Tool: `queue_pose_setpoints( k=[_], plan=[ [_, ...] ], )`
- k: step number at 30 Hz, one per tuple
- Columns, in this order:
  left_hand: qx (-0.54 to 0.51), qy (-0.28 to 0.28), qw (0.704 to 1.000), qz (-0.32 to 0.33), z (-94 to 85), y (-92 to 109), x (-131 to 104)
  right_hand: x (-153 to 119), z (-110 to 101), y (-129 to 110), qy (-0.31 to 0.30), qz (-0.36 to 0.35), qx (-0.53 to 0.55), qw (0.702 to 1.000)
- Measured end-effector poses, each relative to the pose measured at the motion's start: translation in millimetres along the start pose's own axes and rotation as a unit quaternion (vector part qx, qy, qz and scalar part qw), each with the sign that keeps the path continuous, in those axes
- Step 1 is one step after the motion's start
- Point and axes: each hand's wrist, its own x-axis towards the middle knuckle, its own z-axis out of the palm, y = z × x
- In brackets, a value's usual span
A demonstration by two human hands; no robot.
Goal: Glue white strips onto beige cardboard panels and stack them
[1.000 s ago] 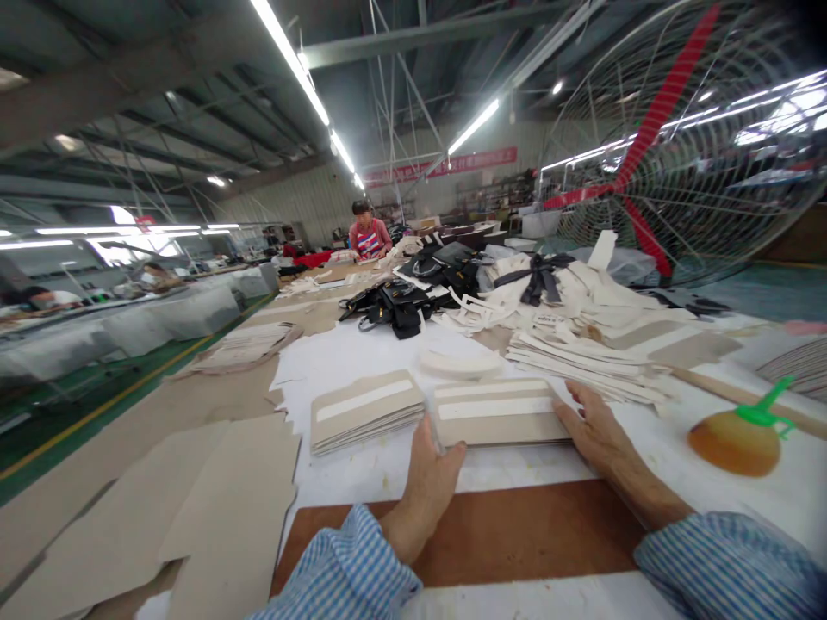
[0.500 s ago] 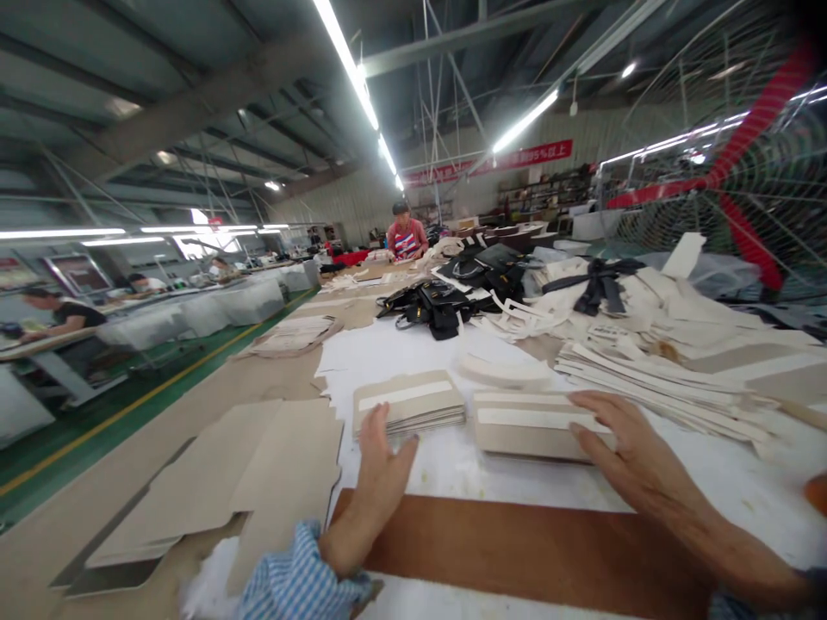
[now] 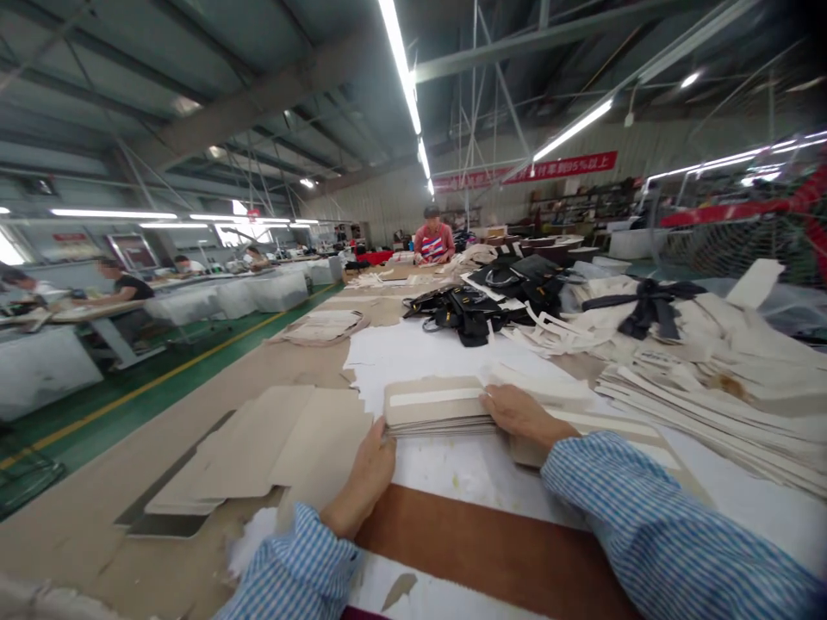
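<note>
A stack of beige panels (image 3: 445, 406), with a white strip along the top one, lies on white sheeting in front of me. My left hand (image 3: 371, 462) grips its left end, fingers at the edge. At the opposite end, my right hand (image 3: 522, 415) is closed on the stack's right edge, thumb and fingers together. Partly hidden under my right wrist and sleeve is a second beige stack (image 3: 604, 424), also with a white strip. Nearer to me lies a flat brown strip (image 3: 478, 538), its right part covered by my right sleeve.
Flat beige sheets (image 3: 258, 452) are spread on the left. Black bag pieces with handles (image 3: 462, 310) lie farther back. Long cream strips (image 3: 685, 422) are heaped at the right. Across the table sits a person (image 3: 434, 241); a red-bladed fan (image 3: 730, 211) stands at right.
My right hand has moved left from the second stack to the right end of the first one. My left hand has closed on that stack's left end. The view has turned left.
</note>
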Motion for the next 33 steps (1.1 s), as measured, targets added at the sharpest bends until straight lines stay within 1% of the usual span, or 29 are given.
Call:
queue_pose_setpoints(
  k=[3,5,8,11,15,19,26,30,33],
  plan=[
    [-0.02,-0.005,1.0,0.009,1.2,2,-3,3,1,-1,-0.063,0.057,0.013,0.996],
    [-0.028,-0.003,1.0,0.007,2.2,2,-5,6,-1,-1,-0.086,0.093,0.02,0.992],
    [-0.035,0.001,0.999,0.002,4.2,1,-5,11,-6,-1,-0.097,0.142,0.035,0.985],
    [-0.04,0.005,0.999,-0.002,6.1,1,-5,15,-10,-2,-0.086,0.174,0.057,0.979],
    [-0.041,0.004,0.999,-0.013,6.3,2,-3,18,-11,-4,-0.079,0.19,0.085,0.975],
    [-0.035,0.001,0.999,-0.027,4.6,2,-2,16,-12,-6,-0.093,0.197,0.087,0.972],
    [-0.012,-0.019,1.0,-0.005,3.4,2,2,12,-22,-16,-0.124,0.179,0.076,0.973],
    [0.01,-0.014,1.0,-0.004,3.2,0,6,12,-26,-20,-0.126,0.181,0.082,0.972],
    [0.027,-0.004,1.0,-0.011,3.2,-4,9,13,-24,-19,-0.126,0.188,0.094,0.97]
  ],
)
